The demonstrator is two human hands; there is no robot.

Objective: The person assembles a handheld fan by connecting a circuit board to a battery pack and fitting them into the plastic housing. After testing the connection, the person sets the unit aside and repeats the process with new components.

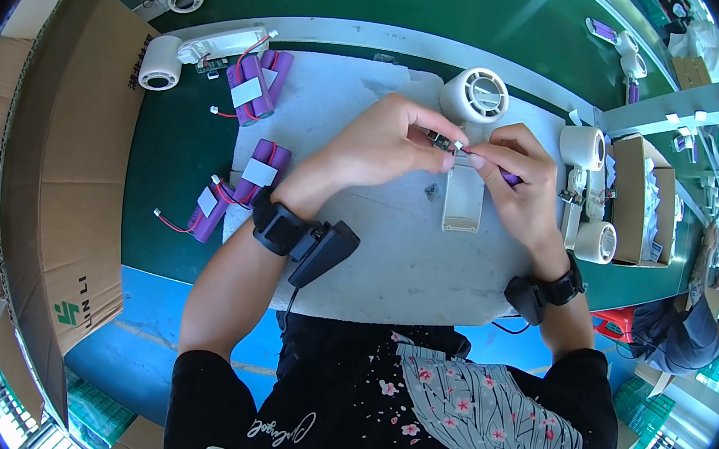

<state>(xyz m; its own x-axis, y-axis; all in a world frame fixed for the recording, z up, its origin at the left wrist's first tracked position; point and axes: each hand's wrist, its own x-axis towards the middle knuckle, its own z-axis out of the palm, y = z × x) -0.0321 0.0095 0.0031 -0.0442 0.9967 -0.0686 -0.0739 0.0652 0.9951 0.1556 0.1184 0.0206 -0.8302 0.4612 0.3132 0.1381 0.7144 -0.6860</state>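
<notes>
A white handheld fan body (474, 105) lies on a grey foam mat (391, 254), round head away from me, open handle shell toward me. My left hand (381, 143) pinches a small circuit board at the top of the handle. My right hand (518, 175) holds a purple battery pack, mostly hidden under its fingers, and pinches a small white plug against the board. Both wrists wear black bands with small devices.
Several purple battery packs with red wires (251, 86) lie left of the mat. More white fan parts (586, 196) sit at the right next to a small cardboard box (646, 211). A large cardboard box (59, 167) stands at the left. Another person (691, 325) sits at far right.
</notes>
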